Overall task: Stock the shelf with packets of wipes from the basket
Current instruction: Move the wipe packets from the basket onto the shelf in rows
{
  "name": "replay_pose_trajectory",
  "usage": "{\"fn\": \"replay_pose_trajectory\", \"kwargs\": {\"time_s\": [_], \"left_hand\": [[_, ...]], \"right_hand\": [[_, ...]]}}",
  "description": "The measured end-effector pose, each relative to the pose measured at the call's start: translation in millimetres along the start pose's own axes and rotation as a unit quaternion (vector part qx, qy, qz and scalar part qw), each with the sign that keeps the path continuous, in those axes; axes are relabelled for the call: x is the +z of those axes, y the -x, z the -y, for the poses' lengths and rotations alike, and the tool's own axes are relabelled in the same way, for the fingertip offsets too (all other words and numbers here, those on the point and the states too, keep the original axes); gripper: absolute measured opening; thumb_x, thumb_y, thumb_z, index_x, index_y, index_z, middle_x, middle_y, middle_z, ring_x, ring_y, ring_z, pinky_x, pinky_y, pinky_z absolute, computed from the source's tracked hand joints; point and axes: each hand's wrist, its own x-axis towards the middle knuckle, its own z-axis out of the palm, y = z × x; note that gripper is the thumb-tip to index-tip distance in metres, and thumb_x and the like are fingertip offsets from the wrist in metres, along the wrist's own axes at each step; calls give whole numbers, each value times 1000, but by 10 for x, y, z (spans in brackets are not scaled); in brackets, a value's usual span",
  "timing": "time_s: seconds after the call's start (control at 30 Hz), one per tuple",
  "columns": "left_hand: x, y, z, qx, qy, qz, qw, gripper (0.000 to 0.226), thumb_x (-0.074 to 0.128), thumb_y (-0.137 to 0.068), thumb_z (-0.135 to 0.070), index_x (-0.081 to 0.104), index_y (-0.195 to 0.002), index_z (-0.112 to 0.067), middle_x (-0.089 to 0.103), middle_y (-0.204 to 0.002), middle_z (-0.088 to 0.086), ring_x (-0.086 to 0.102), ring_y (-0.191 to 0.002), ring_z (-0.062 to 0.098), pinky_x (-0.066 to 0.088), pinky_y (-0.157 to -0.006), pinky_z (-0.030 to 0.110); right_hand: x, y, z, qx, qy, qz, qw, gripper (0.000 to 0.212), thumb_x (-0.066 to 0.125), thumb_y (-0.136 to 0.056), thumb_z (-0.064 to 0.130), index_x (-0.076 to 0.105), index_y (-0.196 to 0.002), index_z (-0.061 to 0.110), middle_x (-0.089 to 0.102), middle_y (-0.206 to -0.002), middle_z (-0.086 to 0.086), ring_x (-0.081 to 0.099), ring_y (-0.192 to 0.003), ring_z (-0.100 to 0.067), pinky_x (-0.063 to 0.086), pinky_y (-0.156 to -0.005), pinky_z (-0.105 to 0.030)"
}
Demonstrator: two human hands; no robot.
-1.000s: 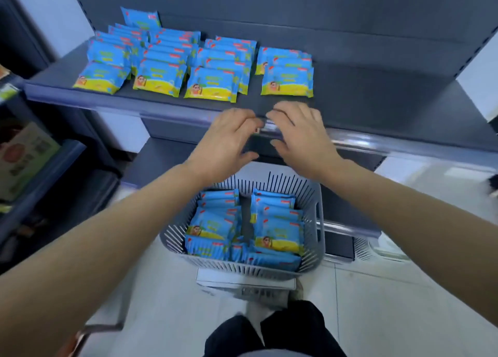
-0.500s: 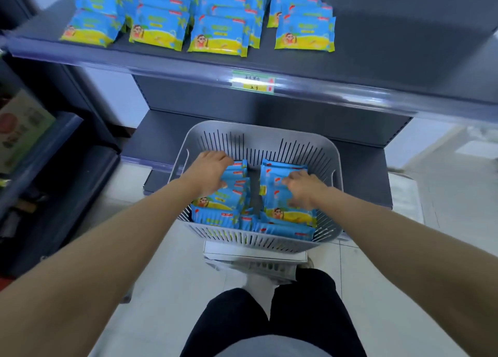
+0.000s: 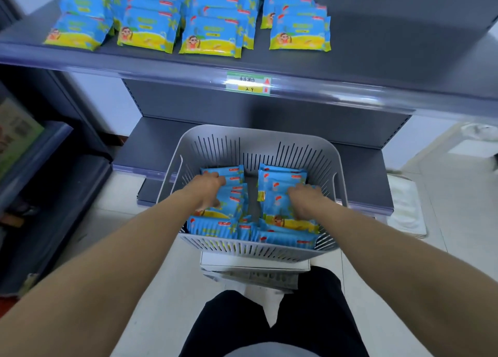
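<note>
The packets of wipes (image 3: 215,228) lie in two stacks in the grey basket (image 3: 258,141), the left hand (image 3: 208,192) curled round the left stack's top packet, the right hand (image 3: 304,201) round the right's, below the shelf (image 3: 377,60) holding rows of packets (image 3: 210,33).

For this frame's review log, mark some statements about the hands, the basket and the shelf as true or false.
1. The left hand and the right hand are both down in the basket. True.
2. The shelf holds no packets. False: the shelf packets lie in four rows on its left part.
3. A price label sits on the shelf's front edge. True.
4. The basket is empty. False: the basket packets lie in it, under the hands.
</note>
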Motion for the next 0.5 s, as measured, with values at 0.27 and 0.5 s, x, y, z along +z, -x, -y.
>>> {"fn": "replay_pose_trajectory", "kwargs": {"time_s": [0.27, 0.5], "left_hand": [[128, -134, 5, -26, -19, 72, 997, 55, 64, -83, -25, 44, -133, -14, 50, -133, 10, 50, -117, 30, 44, -98, 38], [-106, -124, -37, -10, -26, 136, 990, 64, 75, -75, -33, 51, -129, -11, 50, -134, 8, 50, -119, 29, 44, -98, 39]], "right_hand": [[-373, 87, -79, -4, -63, -40, 997, 36, 49, -87, 6, 46, -123, 7, 56, -118, -13, 58, -102, -32, 43, -71, -33], [-1006, 336, -184, -40, -106, -156, 981, 30, 50, -85, 7, 48, -114, 13, 60, -111, -15, 58, -94, -34, 42, -64, -34]]}}
